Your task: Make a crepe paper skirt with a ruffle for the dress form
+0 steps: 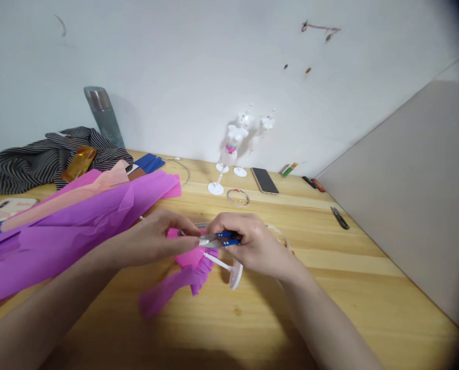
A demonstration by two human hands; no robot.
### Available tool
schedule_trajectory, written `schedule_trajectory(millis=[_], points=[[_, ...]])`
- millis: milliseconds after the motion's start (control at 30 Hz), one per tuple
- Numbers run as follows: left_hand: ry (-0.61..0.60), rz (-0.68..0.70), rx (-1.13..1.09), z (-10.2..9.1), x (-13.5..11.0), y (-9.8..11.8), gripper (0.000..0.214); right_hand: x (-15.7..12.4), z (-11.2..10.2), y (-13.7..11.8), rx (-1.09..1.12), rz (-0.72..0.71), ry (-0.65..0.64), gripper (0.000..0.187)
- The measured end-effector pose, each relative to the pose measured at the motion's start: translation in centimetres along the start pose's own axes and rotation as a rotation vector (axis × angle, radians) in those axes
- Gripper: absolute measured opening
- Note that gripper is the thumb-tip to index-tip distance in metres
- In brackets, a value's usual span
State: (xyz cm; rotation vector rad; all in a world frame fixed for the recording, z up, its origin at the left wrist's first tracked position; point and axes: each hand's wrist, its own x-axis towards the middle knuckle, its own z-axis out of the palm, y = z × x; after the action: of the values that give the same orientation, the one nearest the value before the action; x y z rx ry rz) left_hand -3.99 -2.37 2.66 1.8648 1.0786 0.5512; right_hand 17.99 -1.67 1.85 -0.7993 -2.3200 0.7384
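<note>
My left hand point(158, 237) pinches a small figure dressed in pink and purple crepe paper point(189, 264), held just above the wooden table point(348, 288). The figure's white stand point(235, 273) sticks out to the right. My right hand point(252, 244) grips blue-handled snips point(220, 239), their metal blades pointing left at the pink paper by my left fingertips. Both hands are closed and nearly touching.
Large sheets of purple and pink tissue paper point(71, 226) lie at left. At the back stand white mini mannequins point(229, 151), a phone point(265, 180), a tape ring point(237, 197), a metal flask point(103, 115) and striped cloth point(40, 159). Black snips point(340, 217) lie right, near a grey panel point(414, 195).
</note>
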Motion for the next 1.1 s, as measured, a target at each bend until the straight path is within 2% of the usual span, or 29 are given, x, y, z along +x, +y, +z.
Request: schedule_trajectory(millis=[200,467,600,667,767,833,933,1100], points=[[0.169,-0.029,-0.146,-1.8,0.3,-0.8,0.031,-0.3,-1.5,1.6,0.104,0.117,0.133,0.007],[0.259,-0.075,-0.180,-1.1,1.4,-2.3,0.032,-0.3,-2.3,2.2,0.185,0.160,0.263,0.011],[0.268,-0.186,-0.158,-1.0,1.9,-2.9,0.027,0.2,-2.0,2.3,0.286,0.206,0.431,0.012],[0.242,-0.189,-0.203,-0.6,2.0,-3.0,0.025,0.4,-1.5,2.4,0.325,0.236,0.546,0.013],[0.187,-0.106,-0.332,0.9,1.9,-2.8,0.026,0.8,-0.1,2.3,0.436,0.250,0.660,0.014],[0.182,-0.035,-0.376,2.3,1.9,-2.6,0.031,1.0,1.0,2.0,0.543,0.262,0.670,0.015],[0.249,0.083,-0.215,4.1,1.8,-2.2,0.035,1.1,2.7,1.0,0.731,0.292,0.656,0.020],[0.397,0.263,0.198,5.1,1.4,-1.6,0.017,1.0,4.2,-0.7,1.107,0.386,0.619,0.031]])
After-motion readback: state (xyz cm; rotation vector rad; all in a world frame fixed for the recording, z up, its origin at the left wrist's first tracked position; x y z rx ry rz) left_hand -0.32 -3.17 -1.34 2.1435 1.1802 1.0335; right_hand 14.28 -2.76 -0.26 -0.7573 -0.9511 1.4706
